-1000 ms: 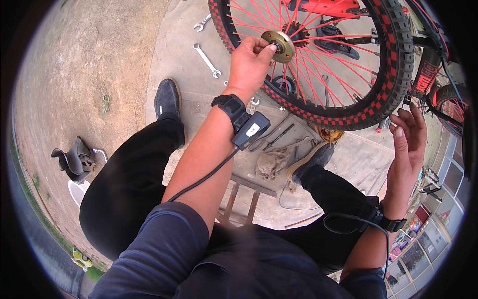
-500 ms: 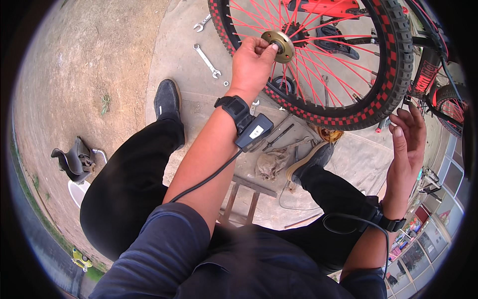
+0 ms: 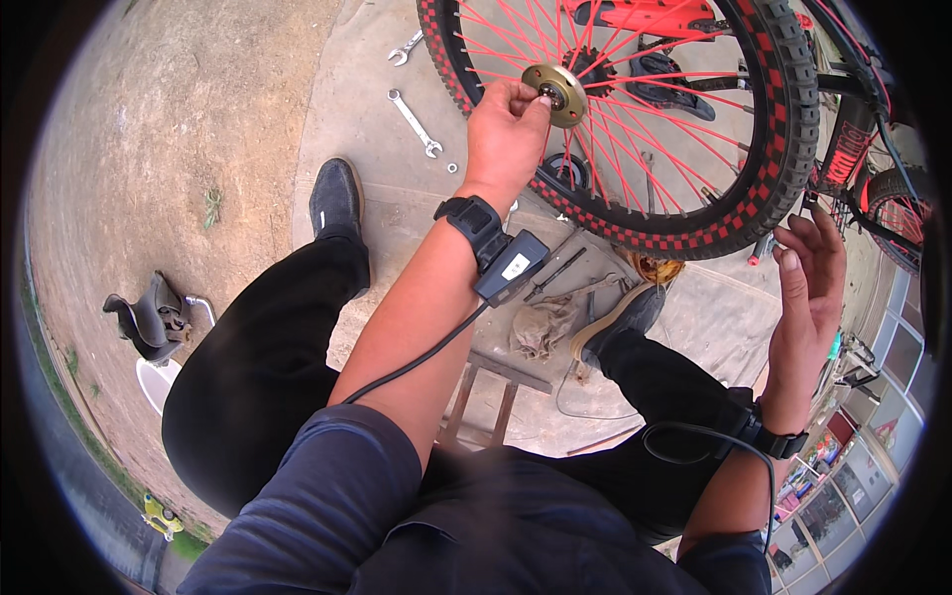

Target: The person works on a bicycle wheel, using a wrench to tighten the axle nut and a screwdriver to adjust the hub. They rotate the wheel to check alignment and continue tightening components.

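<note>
A bicycle wheel [image 3: 654, 226] with red spokes and a black-and-red chequered rim stands at the upper right. At its centre is a brass-coloured hub disc [image 3: 568, 111] with holes around it. My left hand [image 3: 504, 134] is closed in front of the disc, thumb and forefinger pinched at the end of the axle [image 3: 552, 95]. Whether a small part sits between the fingertips is hidden. Beside the lower right of the tyre, my right hand [image 3: 815, 297] is raised with loosely curled, separated fingers and nothing in it.
Two wrenches, a longer one [image 3: 415, 124] and another [image 3: 406, 50], lie on the concrete with a small nut [image 3: 452, 168]. A crumpled cloth [image 3: 540, 325] lies by my shoe. Below it is a wooden stool [image 3: 481, 402]. The bicycle frame [image 3: 848, 139] is at the right.
My left thumb has shifted a little down and left, so more of the axle end shows. My right hand and the wheel look nearly unchanged.
</note>
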Tool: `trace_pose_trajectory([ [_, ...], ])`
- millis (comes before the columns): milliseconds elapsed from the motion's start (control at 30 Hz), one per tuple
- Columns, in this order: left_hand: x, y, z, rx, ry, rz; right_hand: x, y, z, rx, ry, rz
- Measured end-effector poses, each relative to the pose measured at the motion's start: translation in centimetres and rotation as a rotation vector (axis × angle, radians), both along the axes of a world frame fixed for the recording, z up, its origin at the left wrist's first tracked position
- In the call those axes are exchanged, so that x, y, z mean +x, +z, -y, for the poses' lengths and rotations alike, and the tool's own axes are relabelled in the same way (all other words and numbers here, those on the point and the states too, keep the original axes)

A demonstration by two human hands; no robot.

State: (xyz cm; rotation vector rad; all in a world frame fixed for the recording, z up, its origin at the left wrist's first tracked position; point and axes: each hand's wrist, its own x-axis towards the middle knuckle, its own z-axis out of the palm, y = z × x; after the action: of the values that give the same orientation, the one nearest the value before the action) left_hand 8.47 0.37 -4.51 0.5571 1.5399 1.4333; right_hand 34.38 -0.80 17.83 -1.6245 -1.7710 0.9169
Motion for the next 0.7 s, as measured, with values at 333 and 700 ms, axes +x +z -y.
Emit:
trace_pose_trajectory([
  [333, 2.1, 2.3, 1.8, -0.009, 0.052, 0.338, -0.1, -0.2, -0.2, 0.009, 0.011, 0.012],
  [700, 2.9, 3.4, 1.2, -0.005, 0.112, 0.495, -0.5, -0.1, -0.1, 0.013, 0.007, 0.023],
])
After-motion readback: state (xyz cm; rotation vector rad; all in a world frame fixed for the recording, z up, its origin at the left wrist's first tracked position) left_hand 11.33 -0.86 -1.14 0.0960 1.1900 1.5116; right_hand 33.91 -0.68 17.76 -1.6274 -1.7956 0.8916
